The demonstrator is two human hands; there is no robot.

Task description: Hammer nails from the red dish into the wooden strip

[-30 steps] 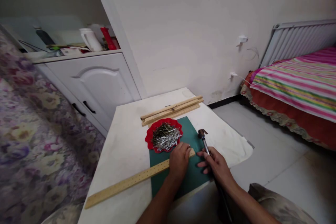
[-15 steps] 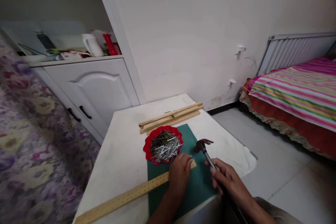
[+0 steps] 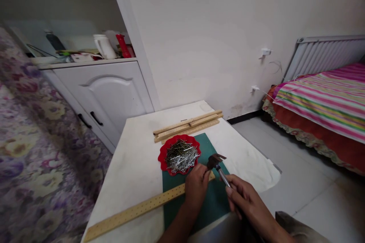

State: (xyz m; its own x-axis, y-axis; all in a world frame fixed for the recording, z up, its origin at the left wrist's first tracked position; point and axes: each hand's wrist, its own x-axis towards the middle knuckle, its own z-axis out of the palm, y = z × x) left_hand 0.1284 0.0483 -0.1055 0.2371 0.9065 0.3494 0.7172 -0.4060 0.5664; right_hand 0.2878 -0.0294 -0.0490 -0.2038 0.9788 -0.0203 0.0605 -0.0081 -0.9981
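My right hand is wrapped around the handle of a claw hammer. The hammer's dark head is just at the fingertips of my left hand. That hand is closed in a pinch over the far end of a long wooden strip dotted with rows of small holes. A nail seems to be in the pinch, though the fingers and hammer head mostly hide it. Under the strip's right end lies a green mat. Behind my left hand, a red scalloped bowl holds many loose nails.
Several wooden strips lie stacked at the back of the white table. A white cabinet and floral curtain stand at left. To the right is a bed with a striped cover.
The hammer head has moved left and down, from beside my left hand to its fingertips. My left hand keeps its pinch on the strip. The whole view has shifted slightly.
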